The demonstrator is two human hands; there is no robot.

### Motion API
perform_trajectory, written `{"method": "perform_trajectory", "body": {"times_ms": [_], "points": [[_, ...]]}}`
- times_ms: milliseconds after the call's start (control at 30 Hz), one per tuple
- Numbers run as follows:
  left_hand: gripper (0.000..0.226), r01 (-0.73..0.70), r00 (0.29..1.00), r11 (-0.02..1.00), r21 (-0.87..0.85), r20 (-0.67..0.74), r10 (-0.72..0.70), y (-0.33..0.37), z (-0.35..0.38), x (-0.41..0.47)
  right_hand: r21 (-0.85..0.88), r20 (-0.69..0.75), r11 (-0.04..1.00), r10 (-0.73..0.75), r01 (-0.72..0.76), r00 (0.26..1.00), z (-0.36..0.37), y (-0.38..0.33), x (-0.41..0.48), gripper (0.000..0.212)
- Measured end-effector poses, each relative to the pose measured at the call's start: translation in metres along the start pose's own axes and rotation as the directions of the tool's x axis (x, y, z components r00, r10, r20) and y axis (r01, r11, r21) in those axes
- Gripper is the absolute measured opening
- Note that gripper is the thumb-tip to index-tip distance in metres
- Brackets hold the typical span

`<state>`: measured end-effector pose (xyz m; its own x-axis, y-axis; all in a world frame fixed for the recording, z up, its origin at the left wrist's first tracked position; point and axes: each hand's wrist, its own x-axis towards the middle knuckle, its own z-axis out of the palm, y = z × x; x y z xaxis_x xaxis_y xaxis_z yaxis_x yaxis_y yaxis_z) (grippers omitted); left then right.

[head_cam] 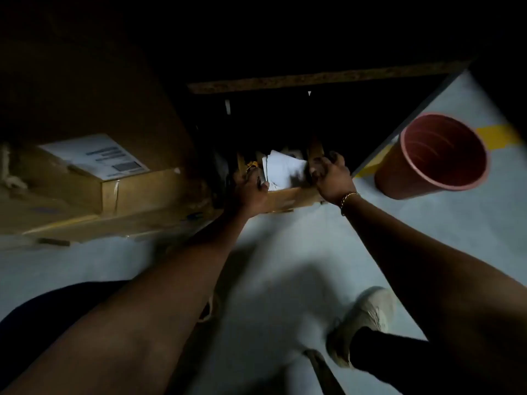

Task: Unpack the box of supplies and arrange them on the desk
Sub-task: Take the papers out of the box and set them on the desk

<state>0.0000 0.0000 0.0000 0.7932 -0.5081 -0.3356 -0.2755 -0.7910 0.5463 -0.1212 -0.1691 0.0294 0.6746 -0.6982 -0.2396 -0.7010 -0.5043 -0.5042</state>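
A small open cardboard box (288,198) sits on the pale floor, half under a dark desk. White paper (285,169) and some small yellow item (252,165) show inside it; the rest of its contents are in shadow. My left hand (251,192) grips the box's left rim and my right hand (330,175), with a gold bracelet at the wrist, grips the right rim. Both arms reach forward from the bottom of the frame.
A large cardboard box (108,189) with a white shipping label lies to the left. A pink waste bin (433,158) stands right of the small box. The desk's raw board edge (328,78) runs overhead. My shoe (362,320) rests on the floor, bottom right.
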Motion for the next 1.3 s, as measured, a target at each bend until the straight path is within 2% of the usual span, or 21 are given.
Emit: {"method": "perform_trajectory", "body": {"times_ms": [67,133,200,367,500,567,667,767,900,1133,1300], "points": [[0.047,0.025,1.0,0.997,0.068,-0.008,-0.025,-0.004,0.007,0.016,-0.044,0.109,0.998,0.045,-0.041,0.993,0.001,0.004,0.018,0.046],[0.053,0.064,0.997,0.994,0.083,0.046,-0.068,-0.01,0.015,0.027,-0.079,0.218,0.992,0.118,-0.103,0.969,0.008,0.016,0.03,0.043],[0.055,0.069,0.995,0.995,0.071,0.07,-0.074,-0.015,0.02,0.038,-0.069,0.25,0.986,0.165,-0.153,0.954,0.016,0.022,0.035,0.041],[0.044,0.01,0.999,0.994,0.106,0.042,-0.015,-0.021,0.014,0.036,0.072,0.194,0.947,0.295,-0.313,0.936,0.015,0.023,0.029,0.043],[0.059,-0.001,0.996,0.995,0.102,0.093,-0.008,-0.025,0.014,-0.003,0.101,0.184,0.946,0.286,-0.307,0.94,0.014,0.027,-0.005,0.038],[0.064,0.021,0.993,0.992,0.122,0.111,-0.035,-0.034,0.018,-0.026,0.092,0.185,0.949,0.282,-0.303,0.941,0.016,0.032,-0.027,0.042],[0.066,0.065,0.982,0.97,0.236,0.155,-0.104,-0.046,0.024,-0.056,0.071,0.184,0.95,0.287,-0.303,0.94,0.018,0.039,-0.064,0.035],[0.07,0.049,0.978,0.961,0.273,0.181,-0.102,-0.053,0.026,-0.088,0.071,0.175,0.939,0.321,-0.338,0.931,0.027,0.049,-0.097,0.032],[0.055,0.033,0.967,0.936,0.35,0.227,-0.119,-0.059,0.026,-0.124,0.072,0.19,0.918,0.371,-0.39,0.909,0.038,0.063,-0.135,0.03],[0.051,-0.032,0.944,0.898,0.438,0.309,-0.117,-0.067,0.029,-0.14,0.092,0.174,0.891,0.425,-0.444,0.888,0.057,0.075,-0.158,0.035],[0.046,-0.095,0.899,0.862,0.498,0.415,-0.141,-0.067,0.03,-0.136,0.059,0.209,0.897,0.419,-0.439,0.884,0.067,0.087,-0.168,0.033]]}}
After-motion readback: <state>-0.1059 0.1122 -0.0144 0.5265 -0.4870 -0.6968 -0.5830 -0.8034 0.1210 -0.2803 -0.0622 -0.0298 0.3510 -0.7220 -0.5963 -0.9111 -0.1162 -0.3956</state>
